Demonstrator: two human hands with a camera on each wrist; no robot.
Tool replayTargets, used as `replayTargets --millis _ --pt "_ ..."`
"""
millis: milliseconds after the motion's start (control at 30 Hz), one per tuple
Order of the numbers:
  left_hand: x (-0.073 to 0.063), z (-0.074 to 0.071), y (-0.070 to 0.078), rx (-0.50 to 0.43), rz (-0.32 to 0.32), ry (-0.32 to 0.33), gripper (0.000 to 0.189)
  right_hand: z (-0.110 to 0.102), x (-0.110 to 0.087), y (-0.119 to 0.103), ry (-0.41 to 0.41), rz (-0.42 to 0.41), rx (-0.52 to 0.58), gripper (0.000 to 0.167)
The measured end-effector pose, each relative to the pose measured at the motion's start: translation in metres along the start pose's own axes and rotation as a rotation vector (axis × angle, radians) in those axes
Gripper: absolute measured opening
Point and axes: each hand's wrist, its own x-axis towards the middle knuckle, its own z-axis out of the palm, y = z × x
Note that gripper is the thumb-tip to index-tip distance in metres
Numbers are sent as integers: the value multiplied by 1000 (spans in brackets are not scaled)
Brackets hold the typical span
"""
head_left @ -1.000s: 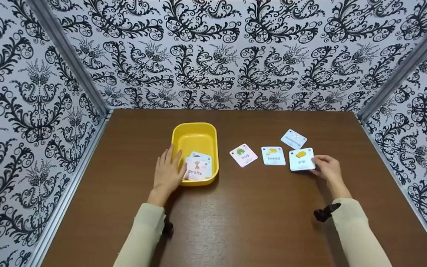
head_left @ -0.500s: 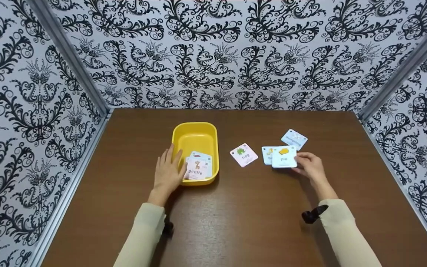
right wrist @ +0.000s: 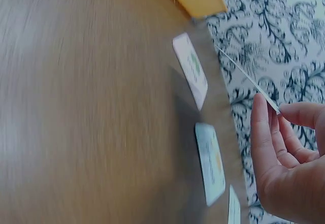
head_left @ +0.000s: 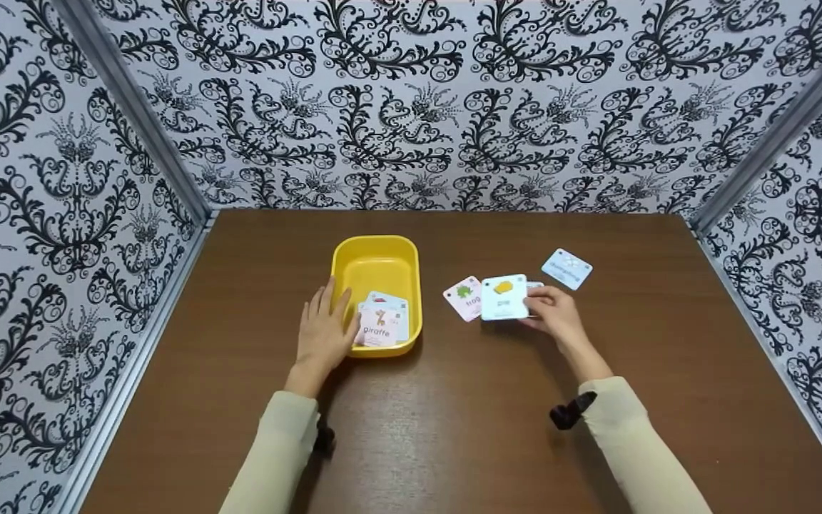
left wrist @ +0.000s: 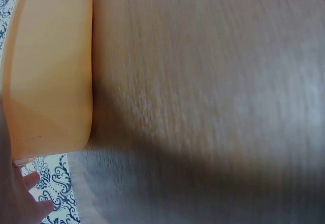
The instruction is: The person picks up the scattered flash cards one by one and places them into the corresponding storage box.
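at the far lt, we see a patterned wall (head_left: pixel 40 214) beside the brown table (head_left: pixel 418 442). next we get a pale sleeve (head_left: pixel 268 450) w/ a black device (head_left: pixel 323 437) at the wrist, then the lt hand (head_left: pixel 322 328), fingers spread over the lt rim of a yellow tray (head_left: pixel 375 275); its grip is wide, nothing pinched. its thumb is by the giraffe card (head_left: pixel 384 328); we can't tell if they touch. that card sits at the tray's near end, partly covering a red-pic card (head_left: pixel 391 300).

rt of the tray, on the table, is the frog card (head_left: pixel 462 296), turned askew, its rt part hidden by the pie card (head_left: pixel 504 296). that one's up off the table, narrowly pinched at its rt edge btwn thumb & fingers of the rt hand (head_left: pixel 554 314). rt wrist view shows it abt edge-on. below it we see a blue card (right wrist: pixel 209 160) flat on the table, apart from the frog card. farther rt & back lies a second blue card (head_left: pixel 567 269), its word too small for us to read.
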Motion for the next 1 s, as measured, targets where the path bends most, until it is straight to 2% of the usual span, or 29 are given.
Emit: replayTargets --millis 200,533,767,1000 --pt "0 0 0 1 4 7 55 33 -1 -6 -36 -29 -32 25" --pt "-1 0 0 -2 10 16 54 86 -1 -10 -112 -73 -20 24" --pt "-1 0 -1 -11 0 8 55 116 -6 -12 -151 -97 -29 21" --pt "-1 1 -1 -37 -7 -9 57 138 -8 -10 -177 -96 -89 20"
